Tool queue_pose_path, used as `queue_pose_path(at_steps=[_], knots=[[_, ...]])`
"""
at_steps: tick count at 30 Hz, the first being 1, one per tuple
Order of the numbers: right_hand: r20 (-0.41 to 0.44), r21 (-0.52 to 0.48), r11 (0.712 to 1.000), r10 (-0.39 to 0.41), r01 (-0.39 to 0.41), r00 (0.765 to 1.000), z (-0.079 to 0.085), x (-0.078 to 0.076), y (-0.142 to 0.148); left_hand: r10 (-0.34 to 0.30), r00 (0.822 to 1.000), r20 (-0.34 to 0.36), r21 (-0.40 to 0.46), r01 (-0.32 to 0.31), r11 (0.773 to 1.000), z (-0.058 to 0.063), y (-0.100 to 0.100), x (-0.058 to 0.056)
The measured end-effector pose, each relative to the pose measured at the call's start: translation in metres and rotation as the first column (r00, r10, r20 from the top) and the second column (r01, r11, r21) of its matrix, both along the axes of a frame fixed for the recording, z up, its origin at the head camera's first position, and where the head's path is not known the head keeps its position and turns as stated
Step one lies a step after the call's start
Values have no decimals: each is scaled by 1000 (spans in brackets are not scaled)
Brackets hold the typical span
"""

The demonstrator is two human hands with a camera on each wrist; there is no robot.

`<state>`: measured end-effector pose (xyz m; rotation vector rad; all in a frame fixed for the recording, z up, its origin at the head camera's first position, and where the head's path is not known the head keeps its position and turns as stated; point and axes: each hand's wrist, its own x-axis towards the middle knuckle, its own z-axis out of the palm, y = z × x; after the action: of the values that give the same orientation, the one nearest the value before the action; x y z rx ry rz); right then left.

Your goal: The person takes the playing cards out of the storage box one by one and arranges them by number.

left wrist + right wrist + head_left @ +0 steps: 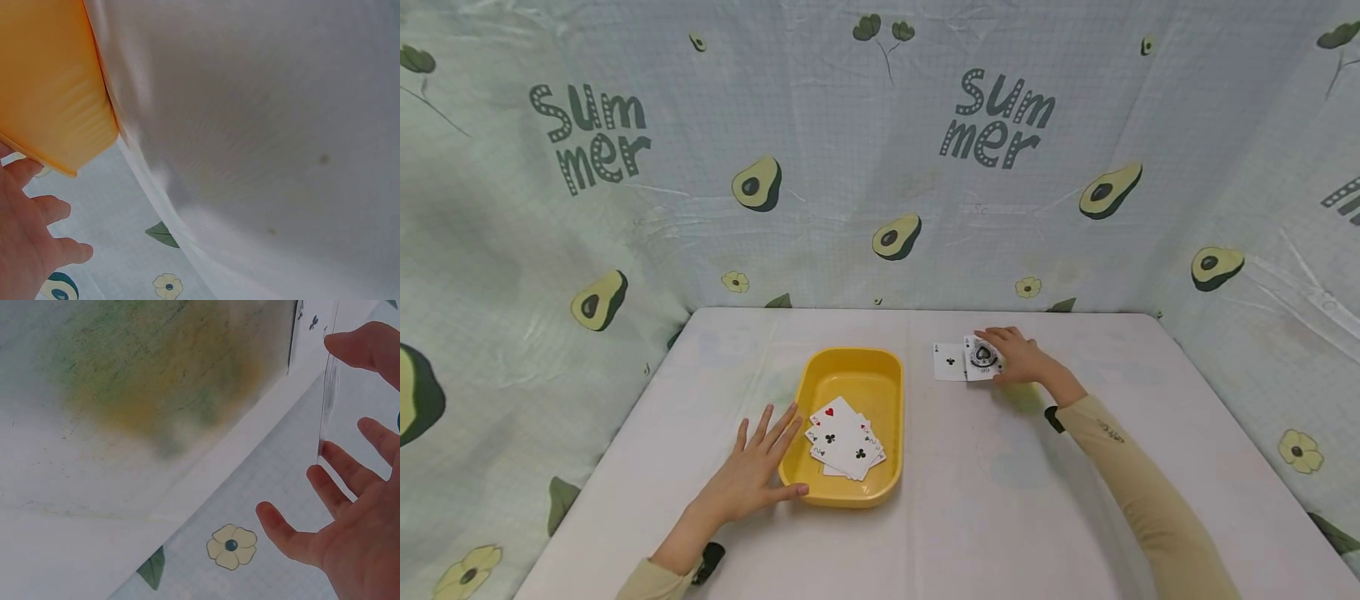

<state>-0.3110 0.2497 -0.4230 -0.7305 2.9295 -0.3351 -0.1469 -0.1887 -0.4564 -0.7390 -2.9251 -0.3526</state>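
Note:
A yellow tray [891, 492] stands left of the table's middle with several playing cards [844, 442] fanned face up inside. My left hand [748, 475] has its fingers spread and straight, touching the tray's left rim; the left wrist view shows those fingertips at the tray wall [56, 81]. Farther back on the right, my right hand [1022, 357] holds the ace of spades [982, 358] between thumb and fingertips at opposite edges. To its left lies the ace of clubs [950, 362], partly overlapped by it in the head view. In the right wrist view the held card [330, 394] appears nearly edge-on.
A white-covered table [970, 517] carries all of this. Behind it and at both sides hangs a pale cloth [820, 125] printed with avocados, flowers and lettering. The table's back edge runs just behind the two aces.

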Motion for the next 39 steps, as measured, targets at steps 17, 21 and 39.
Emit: queue_pose_path(at_steps=[17,21,39], knots=[[69,5,999,-46,46,997,-14,-6,21,5,1000,6,2,-5,1000,1,0,0],[77,6,998,-60,60,995,-19,-9,27,3,1000,0,0,-3,1000,1,1,1],[128,-9,997,-69,70,989,-27,-20,32,3,1000,2,7,-3,1000,2,0,0]])
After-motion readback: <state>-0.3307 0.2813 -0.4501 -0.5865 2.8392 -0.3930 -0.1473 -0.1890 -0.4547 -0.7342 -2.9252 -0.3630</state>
